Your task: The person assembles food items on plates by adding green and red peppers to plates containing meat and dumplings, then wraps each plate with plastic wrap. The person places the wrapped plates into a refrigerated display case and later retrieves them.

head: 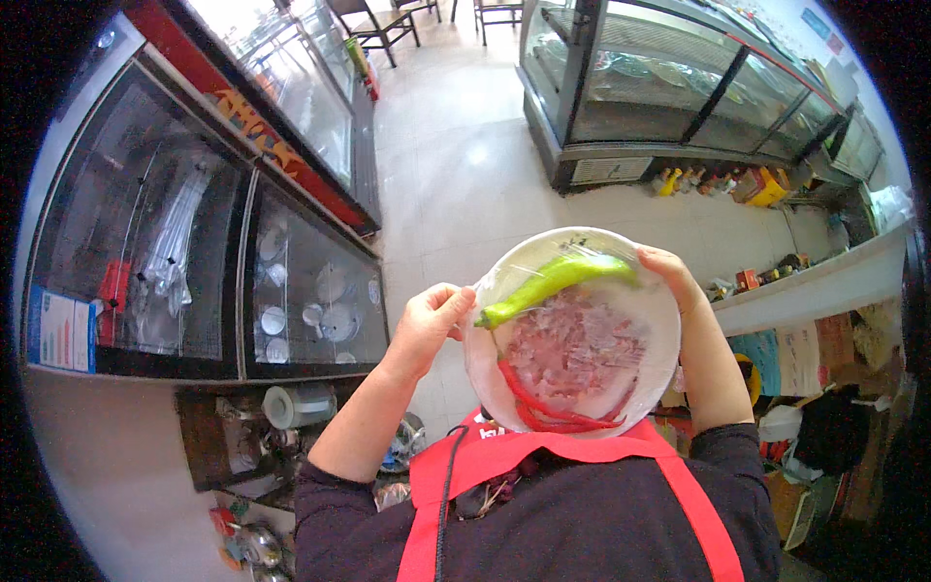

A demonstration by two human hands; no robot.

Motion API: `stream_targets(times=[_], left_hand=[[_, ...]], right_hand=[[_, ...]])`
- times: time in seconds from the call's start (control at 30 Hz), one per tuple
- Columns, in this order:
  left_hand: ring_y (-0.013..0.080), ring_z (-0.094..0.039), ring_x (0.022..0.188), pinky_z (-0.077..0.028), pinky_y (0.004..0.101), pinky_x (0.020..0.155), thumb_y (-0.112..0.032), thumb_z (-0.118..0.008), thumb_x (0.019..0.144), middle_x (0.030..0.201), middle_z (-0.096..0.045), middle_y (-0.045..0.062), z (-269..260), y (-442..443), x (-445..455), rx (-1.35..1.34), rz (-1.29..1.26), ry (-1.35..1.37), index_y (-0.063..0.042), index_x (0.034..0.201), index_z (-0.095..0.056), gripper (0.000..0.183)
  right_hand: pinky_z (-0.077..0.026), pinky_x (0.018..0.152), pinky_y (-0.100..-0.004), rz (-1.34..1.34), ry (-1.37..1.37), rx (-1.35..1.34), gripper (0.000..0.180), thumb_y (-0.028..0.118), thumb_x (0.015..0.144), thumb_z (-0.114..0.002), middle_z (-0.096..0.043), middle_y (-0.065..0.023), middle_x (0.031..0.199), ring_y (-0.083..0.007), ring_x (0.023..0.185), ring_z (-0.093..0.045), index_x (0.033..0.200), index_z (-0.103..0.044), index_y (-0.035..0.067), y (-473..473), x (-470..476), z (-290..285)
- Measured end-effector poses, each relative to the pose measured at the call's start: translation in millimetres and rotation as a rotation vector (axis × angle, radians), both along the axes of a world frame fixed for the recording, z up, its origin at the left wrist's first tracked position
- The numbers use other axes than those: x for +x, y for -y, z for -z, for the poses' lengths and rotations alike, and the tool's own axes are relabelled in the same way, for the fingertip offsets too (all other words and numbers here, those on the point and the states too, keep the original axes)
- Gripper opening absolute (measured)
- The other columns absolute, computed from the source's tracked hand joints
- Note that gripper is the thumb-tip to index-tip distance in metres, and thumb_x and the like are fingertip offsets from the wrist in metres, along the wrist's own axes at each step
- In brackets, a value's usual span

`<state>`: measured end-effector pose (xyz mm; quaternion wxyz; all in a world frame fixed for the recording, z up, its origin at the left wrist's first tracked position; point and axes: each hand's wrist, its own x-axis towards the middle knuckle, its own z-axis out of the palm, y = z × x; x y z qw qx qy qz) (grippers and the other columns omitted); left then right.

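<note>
A round white plate (480, 371) covered with clear plastic wrap is held up in front of my chest. Under the wrap lie a long green pepper (560, 284) along the upper left, a mound of pinkish sliced raw meat (574, 342) in the middle, and thin red chili peppers (531, 411) along the lower edge. My left hand (433, 320) pinches the plate's left rim between thumb and fingers. On the upper right rim rests the thumb of my right hand (669, 276); its other fingers are hidden behind the plate.
At left stands a glass-fronted cabinet (313, 276) with dishes and plastic-wrapped things inside. A glass display case (654, 80) is at the upper right, with several bottles (669, 182) beneath. A white ledge (814, 276) runs along the right. Chairs (374, 29) stand far ahead on the tiled floor (451, 145).
</note>
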<state>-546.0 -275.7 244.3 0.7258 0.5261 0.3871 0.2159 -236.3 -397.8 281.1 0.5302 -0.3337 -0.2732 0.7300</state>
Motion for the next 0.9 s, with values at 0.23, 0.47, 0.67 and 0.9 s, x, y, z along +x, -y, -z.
stream_targets(times=[0.23,0.47,0.67,0.9], left_hand=[[0.0079,-0.051,0.065,-0.041,0.0232,0.06,-0.025,-0.06,0.088,0.073,-0.058,-0.001,-4.0,-5.3,5.6,-0.099,0.041,0.079,-0.007,0.083,-0.06,0.019],[0.0094,-0.051,0.061,-0.041,0.0235,0.055,-0.021,-0.053,0.093,0.068,-0.053,0.0,11.1,-2.2,2.3,-0.264,-0.151,0.28,-0.008,0.084,-0.053,0.016],[0.0088,-0.046,0.051,-0.035,0.0229,0.042,-0.024,-0.049,0.095,0.06,-0.046,-0.002,22.5,7.2,6.5,-0.004,-0.298,0.201,-0.008,0.082,-0.051,0.021],[0.0129,-0.058,0.067,-0.048,0.0271,0.054,-0.042,-0.04,0.096,0.085,-0.062,0.007,19.0,-10.4,-5.8,-0.187,-0.115,0.154,-0.005,0.098,-0.054,0.04]], right_hand=[[-0.042,0.097,-0.0421,-0.032,-0.051,0.058,0.062,0.031,0.085,-0.057,-0.051,-0.0219,0.125,-0.0311,0.112,-0.054,0.132,-0.038,-0.006,3.9,1.3,-4.9],[-0.043,0.095,-0.0417,0.021,-0.071,-0.016,0.06,0.028,0.085,-0.059,-0.052,-0.0214,0.123,-0.0302,0.109,-0.055,0.13,-0.04,-0.006,5.4,4.7,10.6],[-0.043,0.096,-0.0421,0.034,-0.056,-0.019,0.06,0.028,0.085,-0.059,-0.052,-0.0218,0.123,-0.0309,0.109,-0.056,0.13,-0.04,-0.006,6.0,4.3,14.7],[-0.043,0.096,-0.0419,-0.049,-0.156,0.027,0.06,0.032,0.086,-0.056,-0.052,-0.0215,0.124,-0.0299,0.111,-0.054,0.132,-0.04,-0.004,9.5,-2.7,7.9]])
